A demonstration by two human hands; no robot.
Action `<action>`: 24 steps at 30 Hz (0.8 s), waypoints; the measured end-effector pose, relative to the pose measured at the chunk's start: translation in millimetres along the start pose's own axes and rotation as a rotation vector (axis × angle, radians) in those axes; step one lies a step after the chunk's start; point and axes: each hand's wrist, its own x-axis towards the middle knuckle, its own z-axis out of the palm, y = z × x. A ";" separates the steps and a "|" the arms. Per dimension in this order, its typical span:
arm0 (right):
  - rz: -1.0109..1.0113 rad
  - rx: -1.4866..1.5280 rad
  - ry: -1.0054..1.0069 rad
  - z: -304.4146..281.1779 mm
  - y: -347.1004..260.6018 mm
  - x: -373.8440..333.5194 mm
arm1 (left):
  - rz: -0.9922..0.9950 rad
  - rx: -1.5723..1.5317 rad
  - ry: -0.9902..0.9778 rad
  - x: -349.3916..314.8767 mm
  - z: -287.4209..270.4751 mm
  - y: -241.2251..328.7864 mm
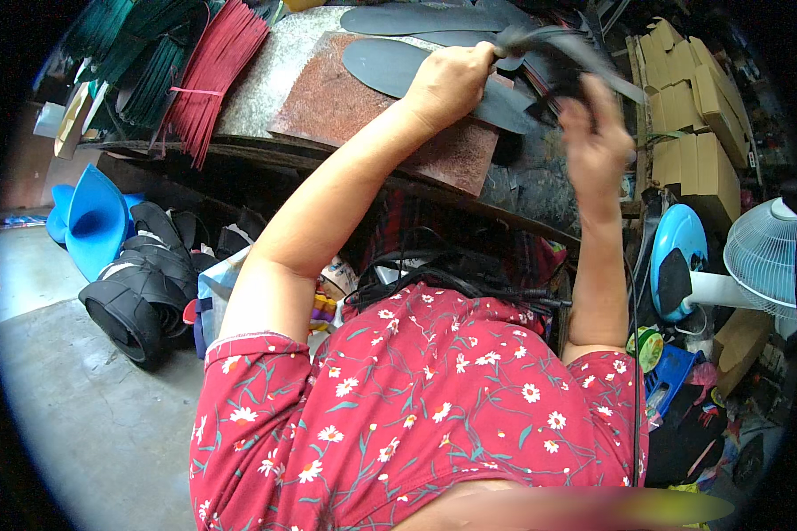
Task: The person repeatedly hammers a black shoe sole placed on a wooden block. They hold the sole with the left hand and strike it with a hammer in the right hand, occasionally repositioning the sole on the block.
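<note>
My left hand (454, 81) is raised over the worktable, its fingers closed on one end of a dark grey, curved, flexible piece (568, 46). That piece is smeared by motion, so its exact kind is unclear. To its right, my right hand (596, 142) is lifted close beneath the piece. Its fingers are blurred, and whether they grip anything does not show. Below my left hand, a dark grey sole-shaped sheet (376, 66) lies on a reddish-brown board (317, 93). More dark sole-shaped sheets (398, 19) are at the table's far side.
Bundles of red strips (214, 75) and green strips (155, 84) hang over the table's left part. Cardboard boxes (704, 168) are stacked at the right, above a fan (766, 248). Black rolled pieces (119, 305) and blue curved sheets (97, 221) stand on the floor at left.
</note>
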 end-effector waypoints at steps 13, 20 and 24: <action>0.312 -0.275 -0.146 6.6 27.9 -12.0 | -0.575 -0.633 0.048 -4.8 6.3 -22.3; 0.023 0.132 0.124 -19.5 -5.4 0.9 | -0.150 -0.167 0.012 0.1 4.1 -4.8; 0.224 -0.179 -0.095 2.8 16.9 -4.2 | -0.087 -0.101 0.030 -0.8 8.6 2.5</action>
